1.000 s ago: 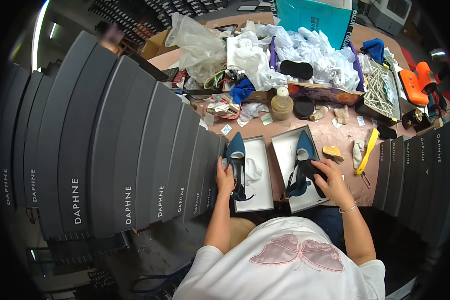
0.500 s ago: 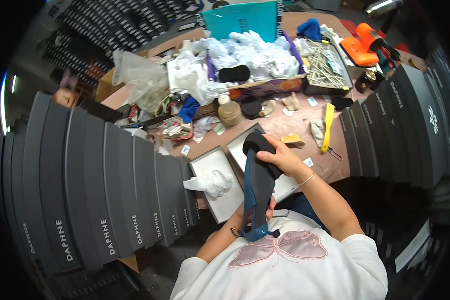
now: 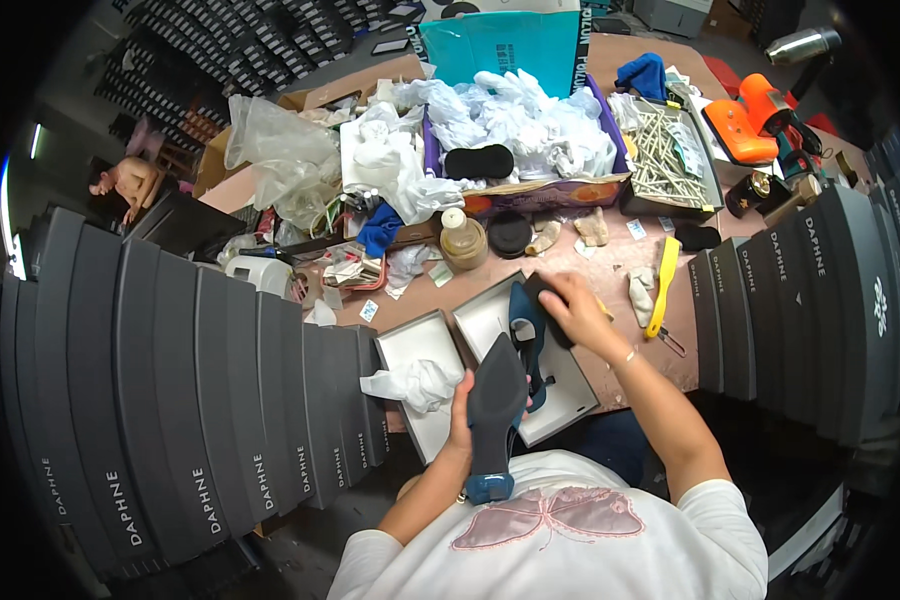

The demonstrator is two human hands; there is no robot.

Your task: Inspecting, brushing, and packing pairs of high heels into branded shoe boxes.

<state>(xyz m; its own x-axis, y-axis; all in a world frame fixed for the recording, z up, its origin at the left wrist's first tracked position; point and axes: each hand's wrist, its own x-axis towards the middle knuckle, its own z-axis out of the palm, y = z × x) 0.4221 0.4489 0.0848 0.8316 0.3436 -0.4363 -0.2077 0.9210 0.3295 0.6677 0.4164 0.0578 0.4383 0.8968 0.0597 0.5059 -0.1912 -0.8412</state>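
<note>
Dark blue shoe [image 3: 496,392], nearest the torso: grasped in the left hand [image 3: 459,418], black sole facing up, toe pointing away. The right hand [image 3: 585,315], slightly farther off, has its fingers curled over a black pad [image 3: 559,333]. Second blue shoe [image 3: 521,312] lies in the right open box [image 3: 567,392], just beside the pad; contact between them cannot be confirmed. The left open box [image 3: 402,343] contains crumpled white tissue [image 3: 417,384]. Farther back: a yellow-handled tool [image 3: 663,287], then a capped bottle [image 3: 463,241], then a purple carton [image 3: 610,118] heaped with white paper [image 3: 530,122].
</note>
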